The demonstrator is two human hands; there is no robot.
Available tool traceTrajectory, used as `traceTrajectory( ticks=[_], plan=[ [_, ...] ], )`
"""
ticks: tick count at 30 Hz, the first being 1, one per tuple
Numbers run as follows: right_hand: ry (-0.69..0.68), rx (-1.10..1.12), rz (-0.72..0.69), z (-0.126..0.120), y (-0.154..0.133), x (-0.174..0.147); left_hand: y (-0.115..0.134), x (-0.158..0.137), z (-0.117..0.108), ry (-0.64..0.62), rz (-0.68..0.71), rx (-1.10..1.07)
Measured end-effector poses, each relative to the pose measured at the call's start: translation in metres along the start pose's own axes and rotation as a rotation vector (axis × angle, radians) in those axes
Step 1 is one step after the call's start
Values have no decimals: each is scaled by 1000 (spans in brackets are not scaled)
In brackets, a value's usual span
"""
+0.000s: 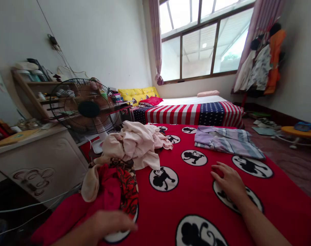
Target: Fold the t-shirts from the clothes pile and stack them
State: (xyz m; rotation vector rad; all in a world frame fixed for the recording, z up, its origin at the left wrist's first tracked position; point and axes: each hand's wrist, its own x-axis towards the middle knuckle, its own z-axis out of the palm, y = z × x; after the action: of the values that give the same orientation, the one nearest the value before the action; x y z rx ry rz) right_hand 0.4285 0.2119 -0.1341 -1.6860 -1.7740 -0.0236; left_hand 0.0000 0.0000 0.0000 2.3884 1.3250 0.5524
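My right hand (228, 181) is over the red bed cover (170, 205), palm down with its fingers apart and nothing in them. Beyond it lies a folded plaid shirt (227, 140) in lilac, grey and white. My left hand (111, 222) is low in the view, somewhat blurred, its fingers stretched out over the cover beside a crimson garment (106, 191). Next to that garment is a red and black patterned cloth (127, 188). Farther back on the left rests a crumpled heap of cream and pale pink clothes (134, 141).
A black-caged fan (88, 108) stands left of the clothes, near a white cabinet (42, 167). Behind is another bed with a striped and starred cover (181, 113). To the right are a small orange stool (300, 132) and hanging clothes (260, 68).
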Motion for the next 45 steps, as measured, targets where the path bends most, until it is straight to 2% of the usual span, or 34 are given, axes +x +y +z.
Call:
traceTrajectory(
  ticks=[2,3,5,7,8,11,14,16,18,19,20,21,22,23,24,25,27,28,29,30,31,32,35,37,38,40,43,45],
  plan=[
    [-5,11,1,-1,0,-1,-22,44,-25,181,-160,155],
    [-8,19,5,-1,-1,-1,-36,68,-36,283,-188,236],
    [-15,35,17,-2,-1,-1,-65,113,-51,399,-235,365],
    [-19,50,25,-2,-2,-2,-92,146,-56,409,-337,429],
    [-20,56,28,-3,-2,-2,-102,157,-55,370,-381,449],
    [-18,68,32,-4,-4,-3,-120,174,-44,368,-507,560],
    [-8,68,41,-5,-6,-3,-123,183,-45,476,-550,559],
    [-11,69,40,-6,-7,-4,-115,192,-57,598,-533,392],
    [-15,86,37,-7,-9,-3,-92,205,-71,826,-456,170],
    [-13,108,40,-8,-10,-3,-75,212,-76,970,-384,67],
    [-6,145,49,-9,-11,-3,-54,220,-77,1054,-249,0],
    [4,202,63,-10,-13,-3,-32,226,-73,1078,-98,-61],
    [22,281,83,-12,-15,-3,-8,232,-63,1039,49,-107],
    [44,383,108,-15,-17,-4,14,236,-48,943,181,-144],
    [62,506,143,-19,-19,-5,33,238,-29,783,306,-171],
    [64,643,186,-24,-21,-7,48,239,-5,559,410,-194],
    [18,929,293,-33,-23,-10,64,236,46,134,567,-222],
    [-14,1052,347,-38,-24,-12,66,233,70,-26,591,-226],
    [-38,1146,390,-41,-24,-14,65,228,91,-107,584,-226],
    [-49,1200,410,-43,-23,-15,62,224,108,-80,515,-221],
    [-55,1208,407,-44,-22,-15,58,219,121,-118,510,-159],
    [-61,1172,390,-44,-21,-15,55,214,129,-96,490,-118],
    [-145,957,331,-41,-19,-12,52,202,135,18,373,-114],
    [-154,865,332,-41,-22,-10,54,198,136,43,280,-247],
    [-117,850,347,-43,-24,-10,55,198,137,41,234,-327],
    [68,820,398,-51,-31,-9,54,200,141,109,128,-462],
    [542,703,455,-73,-40,-9,43,207,141,461,18,-551],
    [804,684,466,-87,-40,-7,29,213,136,666,43,-445]
  ],
)
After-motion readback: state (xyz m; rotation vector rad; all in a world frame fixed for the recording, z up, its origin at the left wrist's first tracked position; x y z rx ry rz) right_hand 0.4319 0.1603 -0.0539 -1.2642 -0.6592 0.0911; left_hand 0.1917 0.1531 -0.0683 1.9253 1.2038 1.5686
